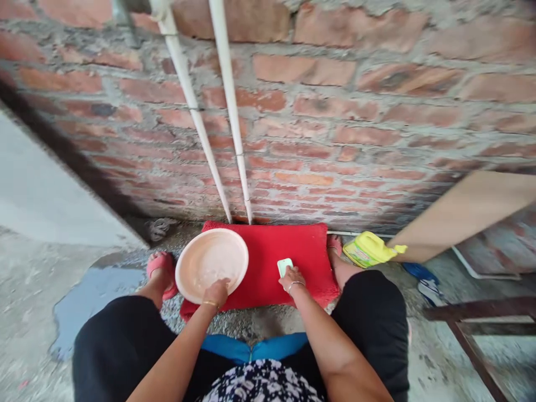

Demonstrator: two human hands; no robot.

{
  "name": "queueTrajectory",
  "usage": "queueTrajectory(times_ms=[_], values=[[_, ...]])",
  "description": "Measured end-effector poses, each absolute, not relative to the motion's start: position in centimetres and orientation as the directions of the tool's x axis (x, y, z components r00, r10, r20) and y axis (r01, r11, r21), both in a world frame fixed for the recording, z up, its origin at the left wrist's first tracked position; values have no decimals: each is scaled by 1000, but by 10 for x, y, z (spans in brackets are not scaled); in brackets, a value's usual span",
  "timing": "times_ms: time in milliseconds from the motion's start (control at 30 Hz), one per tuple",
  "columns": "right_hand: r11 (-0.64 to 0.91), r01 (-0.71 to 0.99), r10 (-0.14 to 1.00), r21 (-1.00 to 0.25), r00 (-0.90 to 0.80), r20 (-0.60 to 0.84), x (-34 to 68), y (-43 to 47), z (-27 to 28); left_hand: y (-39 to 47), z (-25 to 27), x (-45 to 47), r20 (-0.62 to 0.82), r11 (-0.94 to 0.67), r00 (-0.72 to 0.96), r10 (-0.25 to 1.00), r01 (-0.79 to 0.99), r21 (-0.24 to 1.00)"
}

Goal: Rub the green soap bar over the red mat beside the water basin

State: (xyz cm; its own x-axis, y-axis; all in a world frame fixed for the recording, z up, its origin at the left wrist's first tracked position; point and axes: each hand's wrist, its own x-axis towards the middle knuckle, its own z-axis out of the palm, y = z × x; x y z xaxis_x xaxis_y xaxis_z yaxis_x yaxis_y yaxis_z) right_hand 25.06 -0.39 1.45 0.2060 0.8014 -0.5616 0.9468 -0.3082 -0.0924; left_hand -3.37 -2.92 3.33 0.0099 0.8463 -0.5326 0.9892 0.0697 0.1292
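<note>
Over the near right rim of a pale pink basin (pixel 186 251) reaches my left hand (pixel 216 293), its fingers down at the cloudy water inside and partly hidden. The basin rests on the left part of a red mat (pixel 263 251). On the middle right of that mat, my right hand (pixel 292 277) is closed around a pale green, rounded oblong thing (pixel 285 264) that looks like a scrub brush. Its underside is out of sight.
A yellow detergent jug (pixel 368 249) leans beyond the mat's right end. Two white pipes (pixel 232 106) run down the brick wall (pixel 314 123). Blue slippers (pixel 425 279) and a dark frame (pixel 481 312) lie to the right. Water (pixel 92 296) wets the floor at left.
</note>
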Motion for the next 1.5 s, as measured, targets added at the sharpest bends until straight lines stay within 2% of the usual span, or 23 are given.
queueTrajectory(times_ms=[133,233,333,567,700,900,1067,1500], values=[[-345,928,802,-143,213,-558,250,-2,12,-45,42,-32,-520,-64,106,848,993,98],[-373,909,808,-183,221,-546,250,-3,15,-51,46,-24,-530,-129,108,841,992,-3],[-379,901,815,-212,216,-538,252,-2,17,-48,50,-15,-569,-156,82,818,984,-82],[-361,904,820,-227,192,-539,260,-2,12,-40,51,2,-568,-184,81,819,975,-126],[-345,919,815,-189,194,-545,262,-5,12,-41,46,6,-488,-151,98,867,986,-70],[-329,934,802,-140,198,-564,262,-4,15,-36,32,4,-470,-68,84,879,996,50],[-318,941,804,-113,204,-558,260,-7,16,-39,26,3,-411,-78,120,904,990,119],[-297,954,770,-27,223,-598,255,-2,20,-50,31,-11,-419,-161,209,884,976,147]])
